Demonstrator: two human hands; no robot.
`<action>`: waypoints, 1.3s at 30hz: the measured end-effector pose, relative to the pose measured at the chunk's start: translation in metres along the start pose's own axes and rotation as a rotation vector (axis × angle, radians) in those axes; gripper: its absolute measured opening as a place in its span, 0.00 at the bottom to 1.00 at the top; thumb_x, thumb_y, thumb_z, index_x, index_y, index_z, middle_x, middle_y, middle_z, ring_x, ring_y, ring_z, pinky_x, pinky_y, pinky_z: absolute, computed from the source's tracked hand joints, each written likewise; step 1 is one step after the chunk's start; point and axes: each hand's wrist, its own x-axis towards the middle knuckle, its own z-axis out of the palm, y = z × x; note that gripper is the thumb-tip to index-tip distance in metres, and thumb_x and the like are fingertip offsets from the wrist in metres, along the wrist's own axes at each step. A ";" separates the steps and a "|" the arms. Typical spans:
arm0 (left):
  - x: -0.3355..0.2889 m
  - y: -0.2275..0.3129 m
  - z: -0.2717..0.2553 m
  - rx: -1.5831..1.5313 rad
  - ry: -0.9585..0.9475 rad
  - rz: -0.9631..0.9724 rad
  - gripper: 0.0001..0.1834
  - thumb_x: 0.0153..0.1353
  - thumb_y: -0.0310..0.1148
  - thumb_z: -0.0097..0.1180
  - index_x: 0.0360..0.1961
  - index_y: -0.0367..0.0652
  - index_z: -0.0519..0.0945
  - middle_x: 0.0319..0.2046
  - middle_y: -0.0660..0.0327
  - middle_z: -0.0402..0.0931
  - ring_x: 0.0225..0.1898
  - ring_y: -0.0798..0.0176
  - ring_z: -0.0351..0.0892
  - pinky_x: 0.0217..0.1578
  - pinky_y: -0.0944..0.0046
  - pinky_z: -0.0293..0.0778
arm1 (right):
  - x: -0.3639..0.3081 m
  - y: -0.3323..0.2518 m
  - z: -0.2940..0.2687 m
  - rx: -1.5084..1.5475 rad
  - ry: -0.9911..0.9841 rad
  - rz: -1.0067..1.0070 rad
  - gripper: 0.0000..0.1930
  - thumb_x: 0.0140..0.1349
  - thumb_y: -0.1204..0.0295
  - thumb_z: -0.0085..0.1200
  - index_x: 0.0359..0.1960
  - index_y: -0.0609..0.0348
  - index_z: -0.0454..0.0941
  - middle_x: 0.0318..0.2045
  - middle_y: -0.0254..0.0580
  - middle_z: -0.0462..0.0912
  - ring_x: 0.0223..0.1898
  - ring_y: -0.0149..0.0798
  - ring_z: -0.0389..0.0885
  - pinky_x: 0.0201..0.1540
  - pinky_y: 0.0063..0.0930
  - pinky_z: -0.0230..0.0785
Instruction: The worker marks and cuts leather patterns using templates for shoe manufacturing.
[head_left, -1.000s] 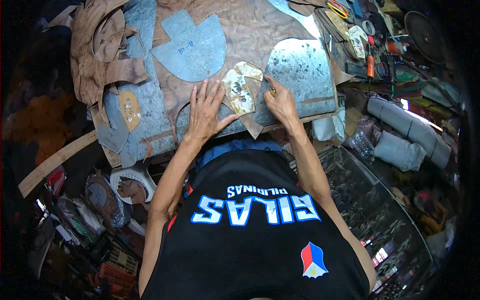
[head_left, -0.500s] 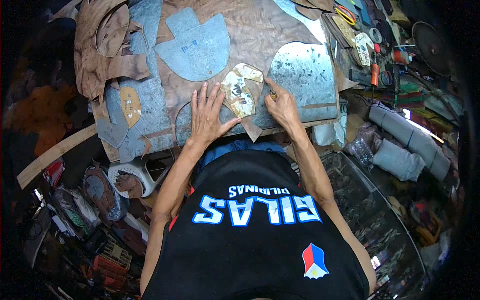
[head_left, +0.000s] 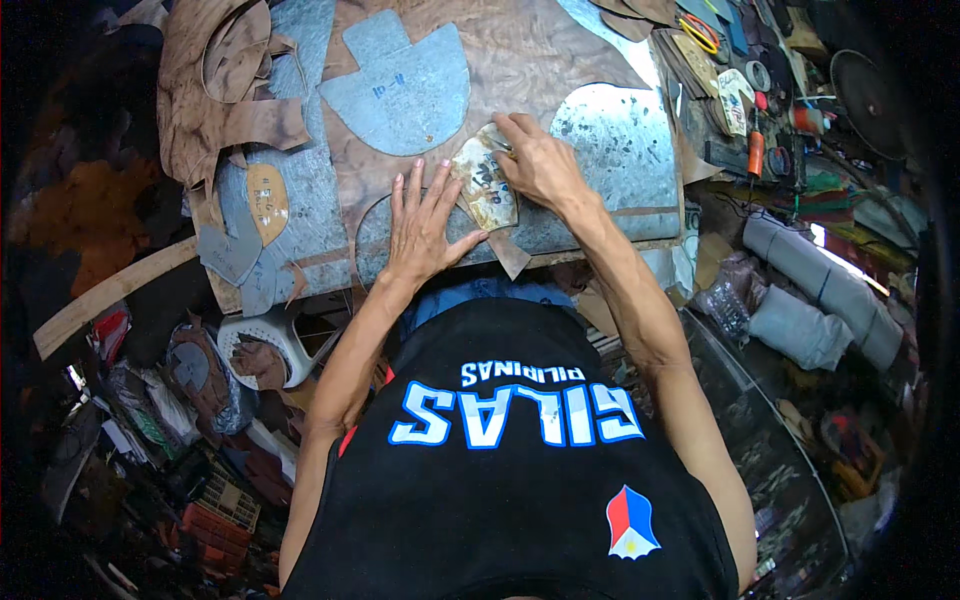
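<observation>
My left hand [head_left: 422,232] lies flat with its fingers spread on brown leather [head_left: 510,60], its thumb against the lower edge of a stained cream pattern piece [head_left: 485,205]. Over the upper right of that pattern my right hand [head_left: 545,172] is closed, fingers curled; whatever it grips is hidden under the fingers. A narrow leather scrap [head_left: 512,258] sticks out below the pattern. Beyond my left hand lies a large grey-blue pattern piece [head_left: 405,95] on the leather. To the right, the leather's cut edge exposes a speckled metal sheet [head_left: 620,150].
Leather offcuts [head_left: 235,60] pile up at the far left, with smaller patterns [head_left: 267,205] nearer. An orange-handled tool [head_left: 755,150] and other tools crowd the right. A white plastic stool [head_left: 295,350] stands below the table's left; wrapped rolls [head_left: 800,325] lie at right.
My right hand has moved up and left, from beside the cream pattern to over its upper right part. The left hand stays pressed in place. The view has shifted slightly.
</observation>
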 end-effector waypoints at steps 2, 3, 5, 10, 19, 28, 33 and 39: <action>0.000 -0.001 0.001 0.007 -0.006 0.013 0.44 0.51 0.58 0.65 0.62 0.41 0.70 0.70 0.51 0.57 0.72 0.38 0.46 0.69 0.33 0.40 | 0.006 -0.010 -0.007 -0.061 -0.123 0.082 0.22 0.60 0.64 0.57 0.56 0.57 0.75 0.56 0.54 0.76 0.47 0.58 0.81 0.48 0.46 0.76; -0.001 -0.001 0.001 0.007 -0.003 0.012 0.44 0.51 0.58 0.65 0.62 0.41 0.70 0.70 0.51 0.57 0.72 0.38 0.46 0.69 0.33 0.40 | 0.009 -0.007 -0.007 -0.063 -0.123 0.080 0.22 0.60 0.64 0.57 0.56 0.57 0.75 0.56 0.54 0.76 0.47 0.58 0.81 0.48 0.46 0.76; -0.001 -0.001 0.000 0.001 -0.003 0.023 0.44 0.51 0.59 0.65 0.63 0.41 0.70 0.70 0.51 0.57 0.72 0.38 0.46 0.68 0.32 0.41 | 0.018 0.011 -0.012 -0.110 -0.156 0.122 0.17 0.61 0.64 0.56 0.49 0.59 0.80 0.46 0.59 0.81 0.43 0.59 0.83 0.44 0.46 0.76; -0.002 -0.002 0.003 -0.018 0.022 0.007 0.42 0.52 0.59 0.64 0.61 0.40 0.72 0.69 0.50 0.59 0.72 0.39 0.49 0.68 0.33 0.42 | -0.007 0.062 -0.074 0.709 0.046 0.478 0.10 0.61 0.66 0.58 0.36 0.60 0.80 0.20 0.36 0.78 0.17 0.26 0.72 0.20 0.22 0.66; -0.002 -0.007 0.000 -0.058 0.059 0.006 0.34 0.57 0.53 0.62 0.57 0.39 0.76 0.66 0.50 0.65 0.70 0.41 0.54 0.68 0.37 0.47 | -0.093 -0.017 0.017 1.450 0.127 0.868 0.07 0.61 0.76 0.56 0.39 0.67 0.79 0.17 0.36 0.77 0.13 0.27 0.72 0.14 0.23 0.67; 0.008 -0.016 -0.013 -0.081 0.077 0.043 0.26 0.57 0.41 0.65 0.54 0.39 0.78 0.61 0.53 0.72 0.67 0.45 0.63 0.65 0.43 0.56 | -0.092 -0.046 0.050 1.525 0.132 0.821 0.12 0.63 0.76 0.54 0.47 0.63 0.71 0.34 0.44 0.83 0.15 0.30 0.75 0.15 0.22 0.67; 0.009 -0.021 -0.014 -0.034 0.093 0.081 0.21 0.59 0.36 0.63 0.53 0.41 0.79 0.59 0.56 0.74 0.66 0.47 0.65 0.64 0.44 0.58 | -0.100 -0.052 0.060 1.479 0.000 0.844 0.07 0.65 0.74 0.54 0.41 0.60 0.72 0.35 0.47 0.86 0.14 0.29 0.75 0.15 0.21 0.68; 0.005 -0.028 -0.008 -0.019 0.170 0.061 0.24 0.57 0.35 0.65 0.54 0.39 0.78 0.56 0.53 0.76 0.63 0.47 0.69 0.63 0.45 0.62 | -0.108 -0.041 0.047 0.919 -0.016 0.553 0.09 0.66 0.71 0.50 0.43 0.62 0.76 0.29 0.46 0.84 0.14 0.30 0.74 0.17 0.24 0.67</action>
